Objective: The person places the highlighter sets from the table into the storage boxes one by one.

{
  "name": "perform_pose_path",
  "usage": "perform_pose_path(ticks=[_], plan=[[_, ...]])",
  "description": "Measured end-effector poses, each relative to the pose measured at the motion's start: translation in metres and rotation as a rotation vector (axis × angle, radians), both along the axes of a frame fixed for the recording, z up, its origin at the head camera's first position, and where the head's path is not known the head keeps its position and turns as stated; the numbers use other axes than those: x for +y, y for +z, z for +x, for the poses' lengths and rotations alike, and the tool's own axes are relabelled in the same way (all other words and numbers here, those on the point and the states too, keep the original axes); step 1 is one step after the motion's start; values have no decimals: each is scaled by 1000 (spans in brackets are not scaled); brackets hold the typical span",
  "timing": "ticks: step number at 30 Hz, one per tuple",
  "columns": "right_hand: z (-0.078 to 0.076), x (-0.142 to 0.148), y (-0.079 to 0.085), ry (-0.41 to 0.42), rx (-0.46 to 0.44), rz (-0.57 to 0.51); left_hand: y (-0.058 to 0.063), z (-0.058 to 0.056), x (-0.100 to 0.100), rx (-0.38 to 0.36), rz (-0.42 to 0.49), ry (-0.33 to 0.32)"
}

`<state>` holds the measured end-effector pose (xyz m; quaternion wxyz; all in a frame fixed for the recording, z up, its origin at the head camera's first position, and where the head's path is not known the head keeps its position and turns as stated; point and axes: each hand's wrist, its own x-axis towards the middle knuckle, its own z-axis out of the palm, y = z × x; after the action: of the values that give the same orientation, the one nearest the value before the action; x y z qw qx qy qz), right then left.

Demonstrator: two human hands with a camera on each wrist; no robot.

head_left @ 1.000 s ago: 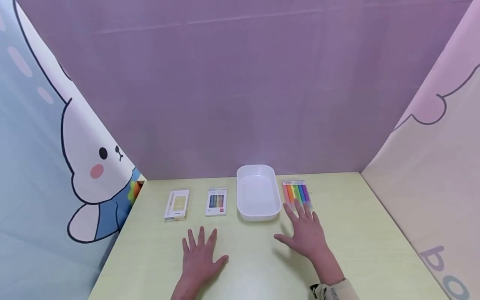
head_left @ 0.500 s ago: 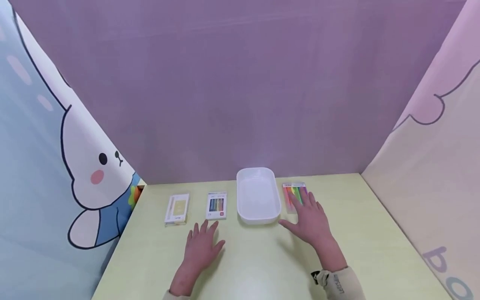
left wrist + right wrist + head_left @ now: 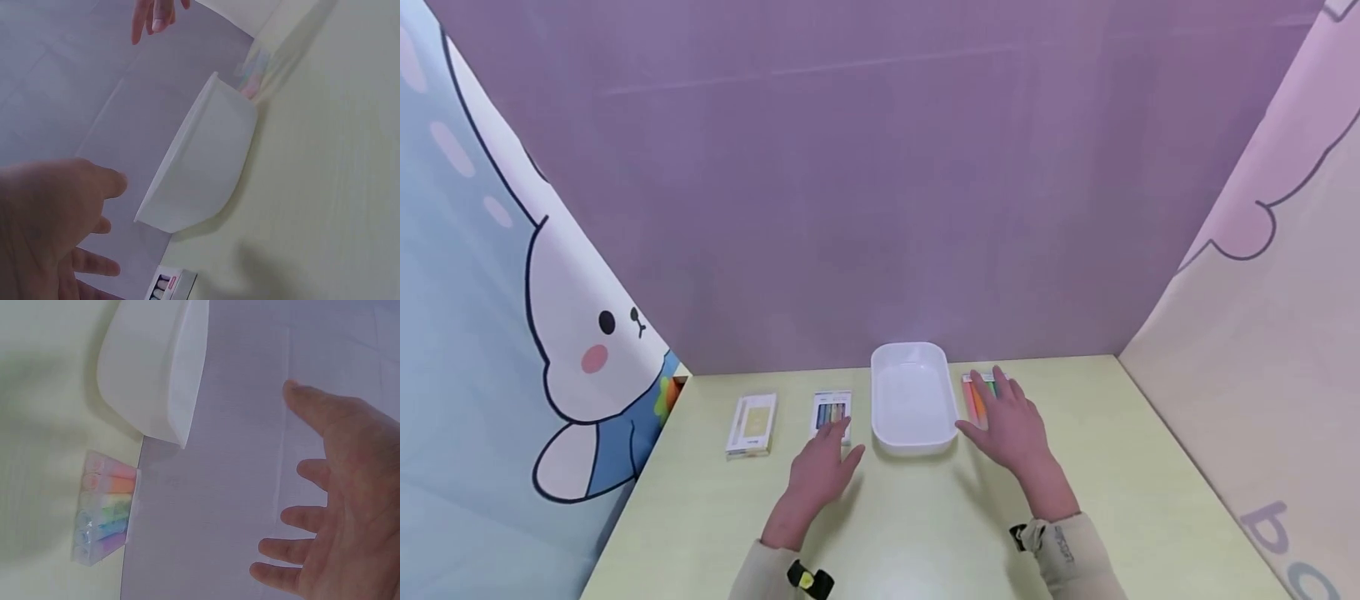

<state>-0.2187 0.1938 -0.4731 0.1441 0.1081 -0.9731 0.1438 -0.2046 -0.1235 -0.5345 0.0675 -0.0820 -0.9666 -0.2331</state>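
Observation:
My left hand point(image 3: 817, 475) reaches over the near end of a white box point(image 3: 822, 402) with coloured sticks showing in its window. Its fingers are loosely extended and hold nothing. In the left wrist view, that box point(image 3: 172, 285) lies below the fingertips. My right hand point(image 3: 1011, 433) is spread above a clear pack of rainbow-coloured markers point(image 3: 972, 402), partly covering it. The right wrist view shows a gap between the fingers and the marker pack point(image 3: 106, 509). Between both hands stands a white rectangular plastic basin point(image 3: 913, 400) with nothing in it.
To the left lies another white box point(image 3: 751, 423) with a yellowish panel. Everything rests on a pale yellow table point(image 3: 910, 525). A purple cloth point(image 3: 880, 208) hangs along the back edge, and printed cloths line both sides.
My left hand has moved forward and slightly right, from the bare table to over the windowed box. My right hand has moved a little forward and now covers more of the marker pack.

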Motion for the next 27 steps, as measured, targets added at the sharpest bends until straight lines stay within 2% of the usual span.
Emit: perform_pose_path(ticks=[9, 17, 24, 27], plan=[[-19, 2, 8, -55, -50, -17, 6, -20, 17, -87, 176, 53], [-36, 4, 10, -107, -109, -32, 5, -45, 28, -126, 357, 37], [-49, 5, 8, -219, -227, -43, -10, -67, 42, -172, 577, 62], [-56, 6, -3, -247, -276, -63, -19, -74, 46, -194, 655, 85]])
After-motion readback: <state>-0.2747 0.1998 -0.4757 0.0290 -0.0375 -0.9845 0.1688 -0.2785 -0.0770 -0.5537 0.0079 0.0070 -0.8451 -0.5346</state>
